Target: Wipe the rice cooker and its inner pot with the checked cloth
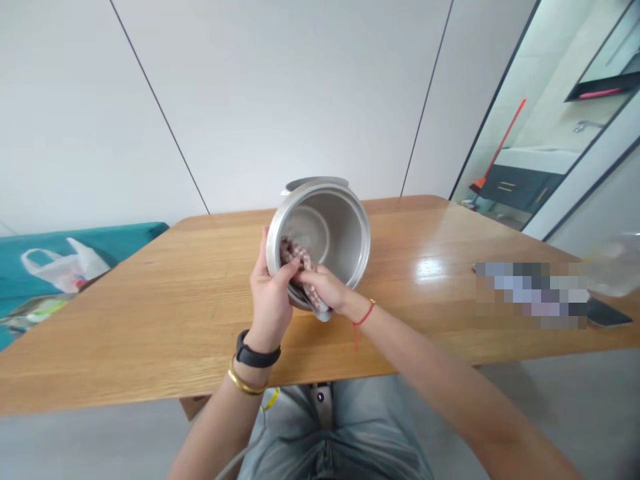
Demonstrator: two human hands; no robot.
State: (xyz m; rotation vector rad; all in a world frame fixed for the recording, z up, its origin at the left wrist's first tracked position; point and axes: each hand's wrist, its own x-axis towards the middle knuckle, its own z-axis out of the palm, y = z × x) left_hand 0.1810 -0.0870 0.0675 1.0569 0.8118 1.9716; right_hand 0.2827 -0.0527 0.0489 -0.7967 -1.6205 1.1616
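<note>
Head view shows your two hands close together at the near side of a stainless steel pot (pixel 343 230), which is tipped so its open mouth faces you above a wooden table (pixel 150 333). Your left hand (pixel 270 300), with a black watch band (pixel 257 351) and gold bangle (pixel 245 381) on its wrist, clasps the rim at the pot's left side, wrapped around the outer wall with your left thumb (pixel 289 265) reaching across toward the inside. Your right hand (pixel 325 287), with a red string bracelet (pixel 364 315), is closed around a mottled brown-and-pink cloth (pixel 295 257) and presses it into the pot. The cloth's long axis runs diagonally from the inner wall, at upper left, down to the right across the lower rim, where a pale end shows just below your right hand. Your right hand is nearer that lower end, while your left thumb lies by the upper part, though you can't tell whether it touches. Behind the pot sits a round, pale lid-like piece (pixel 315 183). A phone (pixel 607 313) lies at the table's right side, and a white plastic bag (pixel 65 267) rests on a teal bench (pixel 80 243) to your left.
</note>
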